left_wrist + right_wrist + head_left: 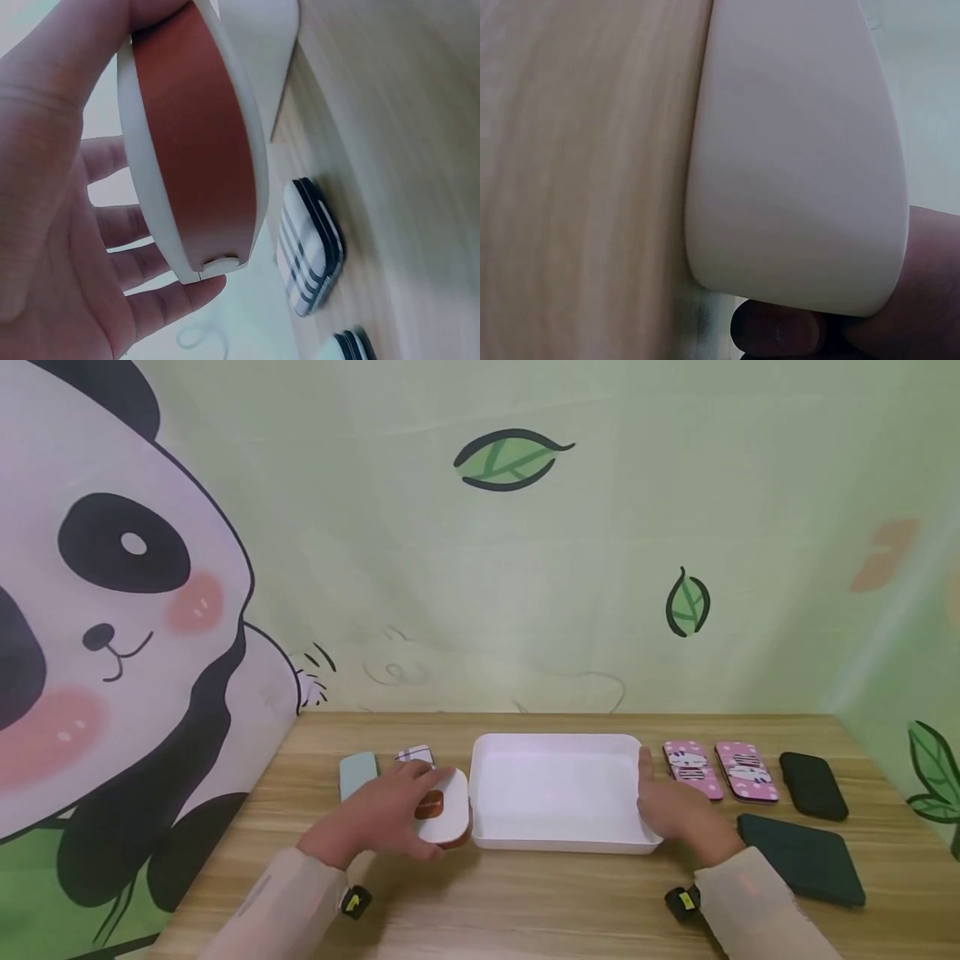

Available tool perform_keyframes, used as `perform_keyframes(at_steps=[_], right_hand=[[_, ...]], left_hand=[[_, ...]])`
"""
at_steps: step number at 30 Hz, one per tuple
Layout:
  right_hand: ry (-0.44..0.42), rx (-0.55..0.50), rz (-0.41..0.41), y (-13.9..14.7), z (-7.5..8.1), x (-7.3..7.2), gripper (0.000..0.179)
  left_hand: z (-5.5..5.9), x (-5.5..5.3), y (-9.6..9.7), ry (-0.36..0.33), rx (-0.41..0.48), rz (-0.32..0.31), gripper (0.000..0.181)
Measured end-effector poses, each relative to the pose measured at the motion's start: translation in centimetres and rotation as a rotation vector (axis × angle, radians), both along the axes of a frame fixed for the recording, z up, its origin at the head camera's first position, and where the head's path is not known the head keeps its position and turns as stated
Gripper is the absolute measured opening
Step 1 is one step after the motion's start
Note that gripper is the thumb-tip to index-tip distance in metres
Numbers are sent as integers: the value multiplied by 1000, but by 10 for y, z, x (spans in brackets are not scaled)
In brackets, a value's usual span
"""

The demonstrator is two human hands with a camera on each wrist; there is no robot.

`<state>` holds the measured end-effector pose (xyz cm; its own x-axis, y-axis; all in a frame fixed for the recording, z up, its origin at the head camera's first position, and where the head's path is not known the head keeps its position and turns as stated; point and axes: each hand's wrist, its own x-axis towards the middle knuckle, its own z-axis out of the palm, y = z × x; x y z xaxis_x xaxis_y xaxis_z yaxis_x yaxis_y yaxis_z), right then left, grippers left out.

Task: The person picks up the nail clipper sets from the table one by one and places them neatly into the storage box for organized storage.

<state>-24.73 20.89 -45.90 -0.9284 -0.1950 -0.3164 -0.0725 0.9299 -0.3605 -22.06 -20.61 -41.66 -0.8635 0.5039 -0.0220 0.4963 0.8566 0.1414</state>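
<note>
My left hand (382,810) grips a white rounded-square case (453,814) with a reddish-brown label on top. The left wrist view shows the case's reddish-brown side band (199,142) and small clasp, with thumb and fingers on opposite sides. This case is tilted, just beside the left end of a shallow white tray (562,844). At the tray's right end, my right hand (678,810) holds the rim. The right wrist view has the tray's outer wall (799,165) up close, a fingertip (776,330) curled at its edge.
Behind my left hand lie a plaid zip case (417,754) and a pale blue case (358,770). Two pink patterned cases (692,770) (746,771), a black pouch (814,785) and a dark green flat pouch (806,860) lie right of the tray. A printed cloth hangs behind the wooden table (525,902).
</note>
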Motion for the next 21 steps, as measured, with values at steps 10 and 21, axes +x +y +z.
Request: perform_keyframes(at_steps=[10, 21], right_hand=[[-2, -9, -15, -1, 2, 2, 78], [-31, -24, -41, -1, 3, 0, 78]], left_hand=[[11, -11, 19, -17, -3, -11, 102], [13, -20, 36, -48, -27, -13, 101]])
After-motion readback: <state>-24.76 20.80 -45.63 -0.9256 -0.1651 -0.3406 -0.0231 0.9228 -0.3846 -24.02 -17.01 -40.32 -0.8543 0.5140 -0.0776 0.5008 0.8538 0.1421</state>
